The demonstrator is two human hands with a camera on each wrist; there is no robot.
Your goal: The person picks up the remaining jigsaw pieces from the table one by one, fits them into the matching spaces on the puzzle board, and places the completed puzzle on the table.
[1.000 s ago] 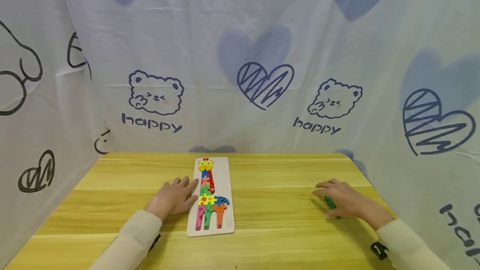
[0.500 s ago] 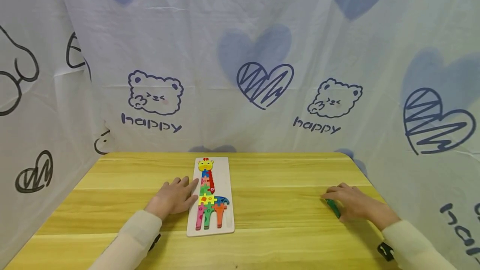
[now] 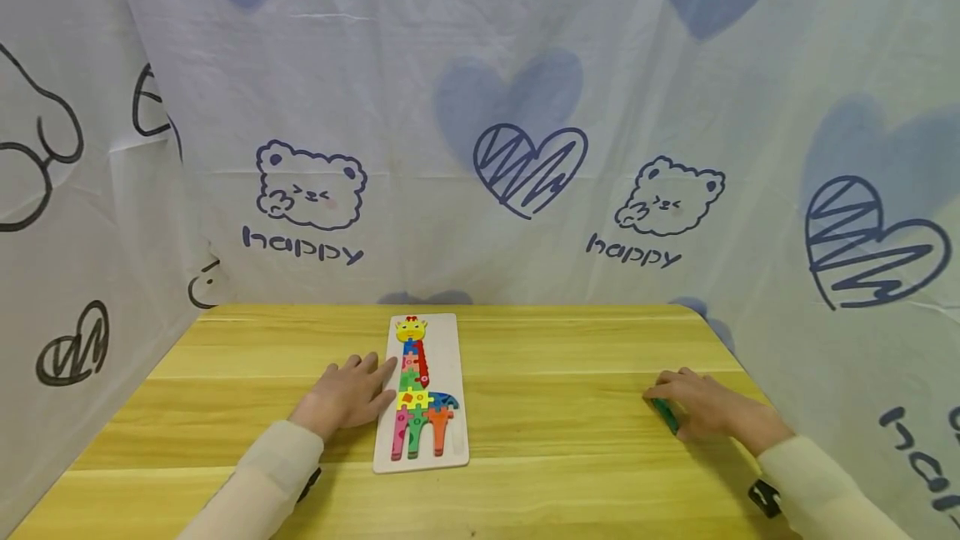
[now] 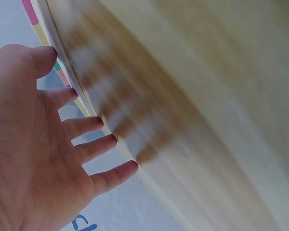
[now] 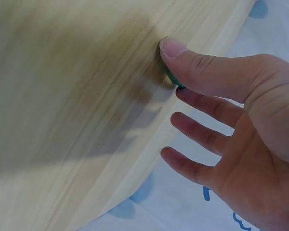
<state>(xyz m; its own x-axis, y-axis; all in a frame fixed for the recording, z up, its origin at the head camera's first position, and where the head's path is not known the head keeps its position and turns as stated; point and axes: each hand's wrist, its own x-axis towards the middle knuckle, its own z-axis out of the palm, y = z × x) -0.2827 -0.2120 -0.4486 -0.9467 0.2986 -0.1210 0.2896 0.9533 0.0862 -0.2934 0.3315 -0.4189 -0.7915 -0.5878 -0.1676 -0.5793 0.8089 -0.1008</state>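
Note:
A pale puzzle board (image 3: 442,357) lies left of the table's middle. On it sits a giraffe puzzle (image 3: 415,398) made of several bright interlocking pieces. My left hand (image 3: 347,394) rests at the board's left side, thumb and index fingertip at its edge. In the left wrist view, this hand's fingers are spread and nearly straight. Far to the right, my right hand (image 3: 701,407) pinches a small green piece (image 3: 664,415) between thumb and index finger, low over the table. The right wrist view shows only a sliver of the green piece (image 5: 172,78) behind the thumb; the other fingers stand apart from it.
The wooden table (image 3: 555,440) has a yellow wood grain, and its surface stretches between the two hands. A white cloth (image 3: 420,107) printed with hearts and bears hangs behind it and along both sides.
My right hand has shifted a little to the right, and the green piece now shows more clearly in its pinch. The left hand and the board have stayed in place.

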